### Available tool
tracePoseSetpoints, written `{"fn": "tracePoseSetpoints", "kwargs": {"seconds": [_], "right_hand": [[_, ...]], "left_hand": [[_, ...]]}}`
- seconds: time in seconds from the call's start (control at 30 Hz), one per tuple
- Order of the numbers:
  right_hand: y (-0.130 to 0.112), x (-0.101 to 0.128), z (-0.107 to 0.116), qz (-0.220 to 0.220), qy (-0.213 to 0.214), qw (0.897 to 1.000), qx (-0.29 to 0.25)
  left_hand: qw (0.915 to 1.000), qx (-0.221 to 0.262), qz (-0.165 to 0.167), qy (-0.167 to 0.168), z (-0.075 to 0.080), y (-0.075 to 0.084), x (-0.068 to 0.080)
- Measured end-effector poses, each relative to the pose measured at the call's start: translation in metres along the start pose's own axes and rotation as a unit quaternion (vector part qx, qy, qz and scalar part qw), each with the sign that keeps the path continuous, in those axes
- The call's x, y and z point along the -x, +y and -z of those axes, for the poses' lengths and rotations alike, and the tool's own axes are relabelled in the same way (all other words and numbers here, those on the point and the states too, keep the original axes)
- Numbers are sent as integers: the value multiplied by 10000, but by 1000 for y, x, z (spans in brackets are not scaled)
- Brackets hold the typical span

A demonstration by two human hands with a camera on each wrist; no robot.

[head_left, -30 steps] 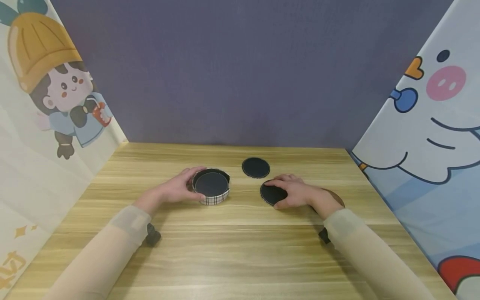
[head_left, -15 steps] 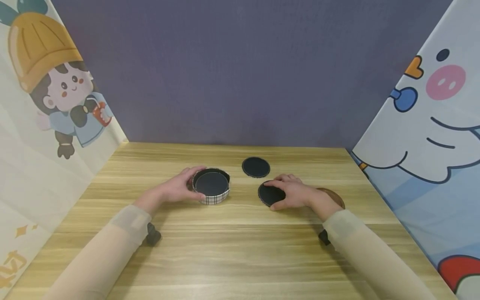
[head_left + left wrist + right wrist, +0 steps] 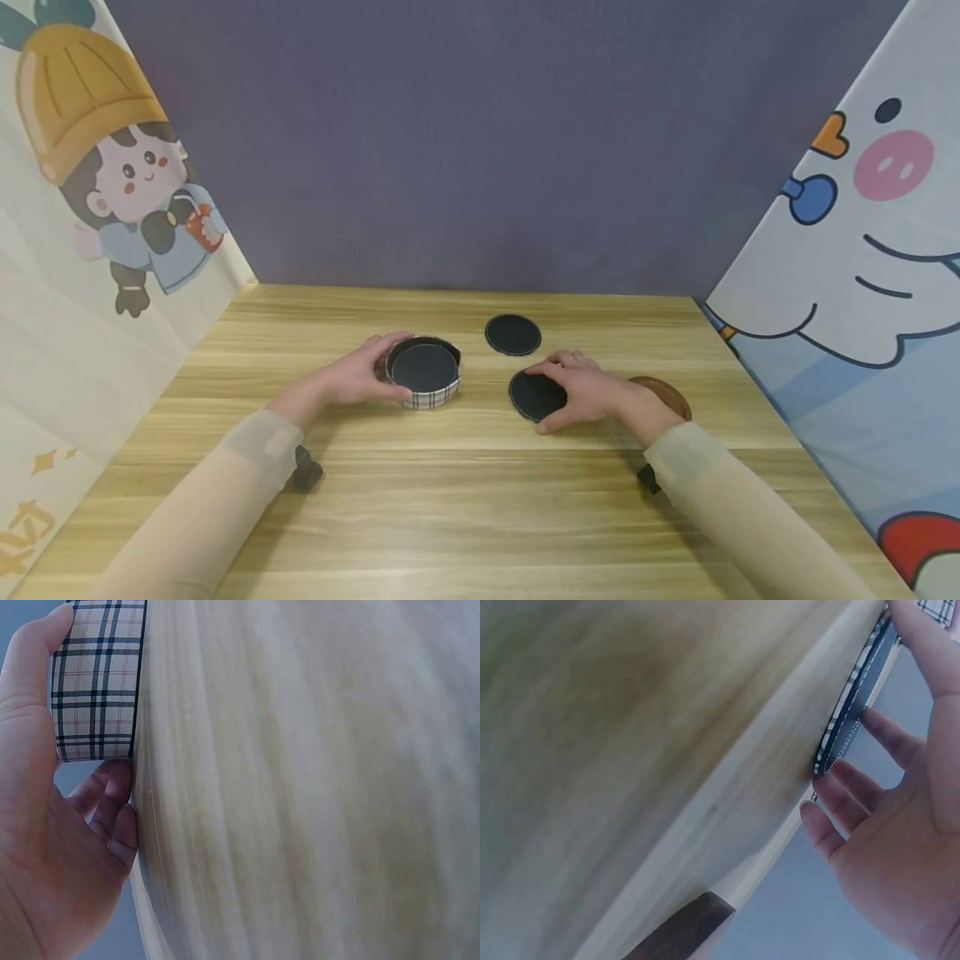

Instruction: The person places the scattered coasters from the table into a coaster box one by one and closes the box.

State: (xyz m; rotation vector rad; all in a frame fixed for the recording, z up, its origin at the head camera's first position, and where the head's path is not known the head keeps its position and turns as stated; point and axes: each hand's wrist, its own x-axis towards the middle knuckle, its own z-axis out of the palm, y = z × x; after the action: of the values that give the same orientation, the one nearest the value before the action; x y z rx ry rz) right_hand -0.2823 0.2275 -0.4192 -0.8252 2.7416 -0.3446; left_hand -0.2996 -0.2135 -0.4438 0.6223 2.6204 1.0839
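Right hand (image 3: 592,390), fingers curled over dark coaster (image 3: 534,396) flat on desk (image 3: 480,500), lies just right of plaid holder (image 3: 424,385), which left hand (image 3: 352,379) grips.

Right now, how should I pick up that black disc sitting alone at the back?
The far disc lies flat on the table, too thin to grab from above. Probably slide a fingertip under its near edge from the front, then pinch the rim between thumb and fingers.
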Motion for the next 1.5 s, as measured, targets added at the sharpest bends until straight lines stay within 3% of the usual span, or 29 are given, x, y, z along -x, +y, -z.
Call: {"fn": "tracePoseSetpoints", "kwargs": {"seconds": [0.57,0.97,1.5], "right_hand": [[-2,-8,-4,-129,185,9997,104],[-7,-13,-4,95,355,9990,234],[-34,-30,8,63,523,9986,-72]], "left_hand": [[10000,-3,-12,8,2,0,0],[10000,-50,24,-12,2,1,1],[10000,-24,25,-23,2,-3,-1]]}}
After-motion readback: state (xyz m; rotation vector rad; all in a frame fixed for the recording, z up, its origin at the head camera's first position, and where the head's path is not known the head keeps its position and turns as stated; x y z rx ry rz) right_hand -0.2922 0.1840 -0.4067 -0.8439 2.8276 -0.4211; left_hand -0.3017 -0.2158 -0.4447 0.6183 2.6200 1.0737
